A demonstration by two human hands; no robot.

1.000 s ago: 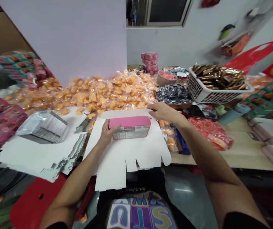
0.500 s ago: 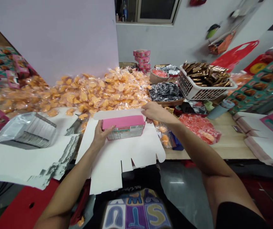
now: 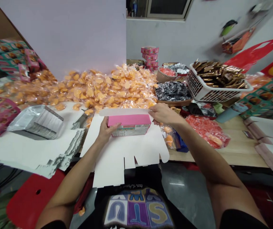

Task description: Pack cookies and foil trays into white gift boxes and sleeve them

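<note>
A small pink carton (image 3: 129,120) with printed sides rests on white unfolded box blanks (image 3: 136,148) in front of me. Its left end is gripped by my left hand (image 3: 106,129), thumb along the near side and the other fingers mostly hidden behind. My right hand (image 3: 163,113) is closed at the carton's right end, its bent fingers pinching at the far corner. The exact flap or edge between those fingertips is hidden. Behind the carton runs a rounded white cardboard flap (image 3: 122,112).
A heap of wrapped orange pieces (image 3: 98,89) spreads behind. On the right are red packets (image 3: 205,130), black packets (image 3: 172,91) and a white basket (image 3: 210,92) of golden packets. At left, a plastic-wrapped stack (image 3: 38,122) lies on more blanks (image 3: 24,154).
The view has shifted, so the whole scene sits slightly farther right. Both hands keep their places at the carton's two ends, with little visible movement.
</note>
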